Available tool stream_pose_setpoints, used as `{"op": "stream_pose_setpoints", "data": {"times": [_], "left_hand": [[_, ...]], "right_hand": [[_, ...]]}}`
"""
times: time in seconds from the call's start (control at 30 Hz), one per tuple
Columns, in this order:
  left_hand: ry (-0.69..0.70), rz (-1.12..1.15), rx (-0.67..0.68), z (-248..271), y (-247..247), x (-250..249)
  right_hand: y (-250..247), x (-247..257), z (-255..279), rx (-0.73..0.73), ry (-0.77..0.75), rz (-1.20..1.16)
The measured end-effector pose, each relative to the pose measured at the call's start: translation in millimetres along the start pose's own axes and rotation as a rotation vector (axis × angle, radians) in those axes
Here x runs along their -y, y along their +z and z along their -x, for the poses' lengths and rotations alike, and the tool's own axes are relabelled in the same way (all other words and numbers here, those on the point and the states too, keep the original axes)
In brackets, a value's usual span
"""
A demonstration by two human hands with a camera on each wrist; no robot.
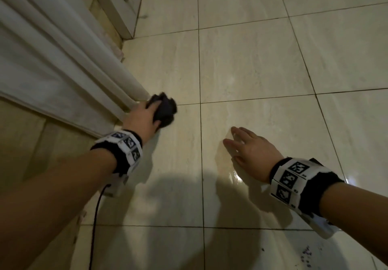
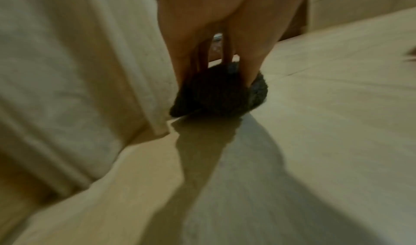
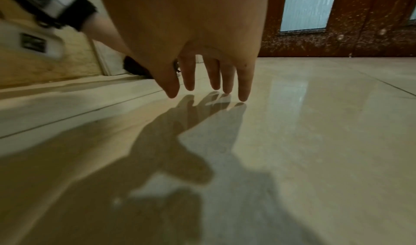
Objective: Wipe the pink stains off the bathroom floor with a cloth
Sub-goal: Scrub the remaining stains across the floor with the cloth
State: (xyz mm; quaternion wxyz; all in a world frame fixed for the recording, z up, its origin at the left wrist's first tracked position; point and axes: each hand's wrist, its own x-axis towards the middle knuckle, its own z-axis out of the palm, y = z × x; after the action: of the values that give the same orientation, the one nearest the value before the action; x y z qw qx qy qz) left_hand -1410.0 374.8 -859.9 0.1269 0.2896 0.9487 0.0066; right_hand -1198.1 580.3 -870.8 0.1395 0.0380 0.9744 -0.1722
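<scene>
Our left hand (image 1: 147,118) bunches the dark cloth (image 1: 164,111) in curled fingers and presses it to the tiled floor (image 1: 252,70) right against the foot of the white door frame (image 1: 63,59), a wad that we judge gives firm scrubbing pressure in that corner. Our right hand (image 1: 249,147) hovers close over the wet tile with fingers straight and spread, holding nothing, probably for balance. The crumpled cloth has no clear long axis or heading, and we see no distinct pink stain near it.

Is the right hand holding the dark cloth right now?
No, the right hand hangs open with straight fingers over the floor, while the left hand grips the cloth.
</scene>
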Motion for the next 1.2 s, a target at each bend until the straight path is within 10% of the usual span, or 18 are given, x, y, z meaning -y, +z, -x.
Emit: {"op": "stream_pose_setpoints", "data": {"times": [0.13, 0.5, 0.87, 1.2], "left_hand": [[-0.12, -0.059, 0.158, -10, 10, 7], [0.502, 0.088, 0.12, 123, 40, -48], [-0.366, -0.11, -0.031, 37, 3, 70], [-0.461, -0.04, -0.011, 20, 5, 58]], "right_hand": [[10, 17, -3, 0.038, -0.049, 0.011], [8, 30, -4, 0.155, 0.0, 0.092], [28, 43, -8, -0.019, -0.103, 0.14], [23, 38, -14, -0.007, -0.07, 0.162]]}}
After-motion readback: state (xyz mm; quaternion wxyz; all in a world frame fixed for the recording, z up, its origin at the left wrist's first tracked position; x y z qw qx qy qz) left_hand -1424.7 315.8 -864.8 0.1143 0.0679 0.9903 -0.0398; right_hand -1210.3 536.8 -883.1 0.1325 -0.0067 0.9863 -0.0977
